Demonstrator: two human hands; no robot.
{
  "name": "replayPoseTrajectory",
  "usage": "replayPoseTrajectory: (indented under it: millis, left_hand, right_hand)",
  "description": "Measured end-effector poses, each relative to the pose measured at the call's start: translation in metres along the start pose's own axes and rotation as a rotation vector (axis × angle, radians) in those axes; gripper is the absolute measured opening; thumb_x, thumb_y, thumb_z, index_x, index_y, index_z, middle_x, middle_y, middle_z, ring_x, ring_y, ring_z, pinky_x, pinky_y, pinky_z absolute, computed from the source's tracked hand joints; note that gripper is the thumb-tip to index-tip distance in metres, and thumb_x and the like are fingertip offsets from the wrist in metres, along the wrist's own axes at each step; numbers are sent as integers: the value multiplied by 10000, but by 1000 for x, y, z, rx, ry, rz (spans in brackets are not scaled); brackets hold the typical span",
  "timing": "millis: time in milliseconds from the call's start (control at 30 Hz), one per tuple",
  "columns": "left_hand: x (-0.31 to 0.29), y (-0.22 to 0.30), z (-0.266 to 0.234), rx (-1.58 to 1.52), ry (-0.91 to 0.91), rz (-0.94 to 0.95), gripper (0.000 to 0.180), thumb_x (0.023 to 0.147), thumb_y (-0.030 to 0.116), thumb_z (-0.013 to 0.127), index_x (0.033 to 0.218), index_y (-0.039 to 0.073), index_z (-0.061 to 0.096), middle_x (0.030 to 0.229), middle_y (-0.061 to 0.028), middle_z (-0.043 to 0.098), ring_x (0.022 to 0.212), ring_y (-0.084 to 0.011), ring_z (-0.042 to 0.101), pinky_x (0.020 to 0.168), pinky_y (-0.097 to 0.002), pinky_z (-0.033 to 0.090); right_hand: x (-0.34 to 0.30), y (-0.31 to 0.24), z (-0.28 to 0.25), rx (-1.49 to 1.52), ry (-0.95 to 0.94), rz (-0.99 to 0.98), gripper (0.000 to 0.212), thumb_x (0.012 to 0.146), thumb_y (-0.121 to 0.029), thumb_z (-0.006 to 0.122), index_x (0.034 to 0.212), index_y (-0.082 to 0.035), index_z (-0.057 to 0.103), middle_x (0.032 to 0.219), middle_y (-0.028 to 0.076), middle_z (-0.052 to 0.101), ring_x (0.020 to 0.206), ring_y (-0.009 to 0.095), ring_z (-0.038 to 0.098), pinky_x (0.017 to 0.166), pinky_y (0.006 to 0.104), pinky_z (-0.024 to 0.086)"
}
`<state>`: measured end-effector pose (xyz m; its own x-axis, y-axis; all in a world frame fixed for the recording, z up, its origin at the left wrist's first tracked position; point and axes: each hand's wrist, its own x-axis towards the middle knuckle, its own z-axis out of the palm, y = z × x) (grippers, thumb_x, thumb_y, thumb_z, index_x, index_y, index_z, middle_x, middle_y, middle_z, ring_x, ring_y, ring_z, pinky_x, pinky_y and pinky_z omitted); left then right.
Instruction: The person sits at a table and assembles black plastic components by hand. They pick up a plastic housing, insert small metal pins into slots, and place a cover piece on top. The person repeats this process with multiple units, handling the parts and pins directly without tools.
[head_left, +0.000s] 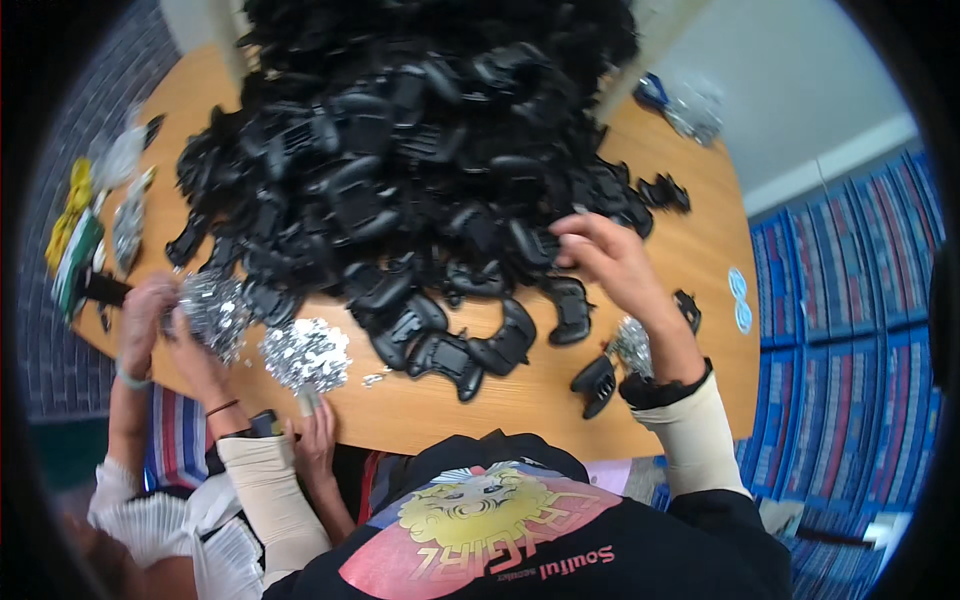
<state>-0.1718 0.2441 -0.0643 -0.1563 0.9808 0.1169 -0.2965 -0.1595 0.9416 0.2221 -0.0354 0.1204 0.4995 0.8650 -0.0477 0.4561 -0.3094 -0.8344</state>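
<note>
Two hands of the wearer work at a round wooden table (690,230) under a large heap of black plastic parts (400,130) that fills the upper centre of the frame. The right hand (610,262), right of centre, reaches up and left into the lower right edge of the heap; its fingers are curled with the tips on a black part (545,245), but whether they have closed on it cannot be told. That part lies directly at the fingertips, up and left of the palm, and the right hand is the nearer one to it. A loose curved part (572,310) lies just below the hand with its long axis roughly vertical in the frame. The left hand (195,345), at lower left, rests near a shiny silver cluster (215,312) of small pieces; how far it is closed cannot be told. A second silver cluster (305,355) lies just right of it, and a third small one (630,345) sits beside the right wrist. Another person's hands (145,310) work at the left edge. Clear bags (695,105) lie at upper right, a yellow and green packet (75,235) at far left, and two pale round stickers (740,298) at the right rim. Blue crates (850,280) stand stacked at right.
</note>
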Motion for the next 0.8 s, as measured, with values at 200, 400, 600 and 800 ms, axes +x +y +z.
replayPoseTrajectory:
  millis: [200,400,600,800]
  left_hand:
    - [7,0,5,-212,42,-77,344,911,278,421,1170,53,409,1195,-220,496,1017,-388,531,899,-454,446]
    - [-44,-44,48,-43,-232,-104,386,905,156,504,1265,56,407,1172,-102,503,1036,-221,535,845,-323,481]
    - [-197,-6,174,313,-953,-255,191,895,156,551,1049,59,610,991,-28,620,841,-74,565,671,-200,463]
    - [-320,-28,241,449,-1341,-264,202,847,141,586,1014,34,622,881,-39,654,763,-88,593,677,-232,479]
  right_hand:
    - [-149,157,-68,-224,530,278,181,842,-147,568,901,13,628,704,99,628,652,169,595,598,285,451]
    - [-195,231,-56,-398,616,542,179,799,-157,571,895,-22,639,834,190,637,800,308,622,719,380,471]
    - [-129,281,-79,-521,417,443,305,805,-257,506,963,-30,635,944,208,627,927,373,582,815,438,449]
    - [-89,311,-89,-394,123,643,413,826,-382,490,984,-33,644,1033,207,611,991,394,555,871,445,428]
